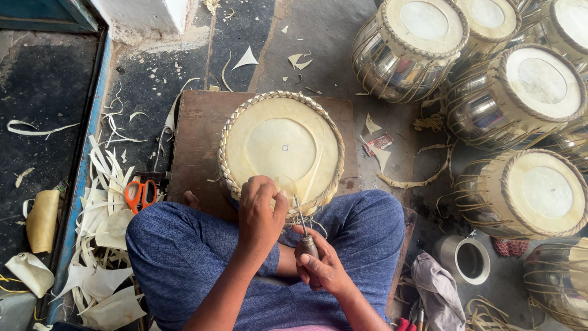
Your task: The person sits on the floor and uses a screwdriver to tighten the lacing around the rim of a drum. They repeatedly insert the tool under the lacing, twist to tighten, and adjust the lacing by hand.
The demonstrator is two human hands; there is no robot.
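Note:
A round drum (281,147) with a pale skin head and a braided rim stands on a brown board (196,141) between my crossed legs in blue trousers. My left hand (260,214) rests on the near edge of the skin, fingers pinching a thin curl of skin. My right hand (321,266) grips the wooden handle of an awl-like tool (303,230), its metal point reaching up to the drum's near rim beside my left hand.
Several finished drums with metal bodies (527,104) crowd the right side. Orange-handled scissors (141,193) lie among pale skin strips (104,245) at the left. A small metal cup (468,260) and a grey cloth (438,291) sit at the lower right.

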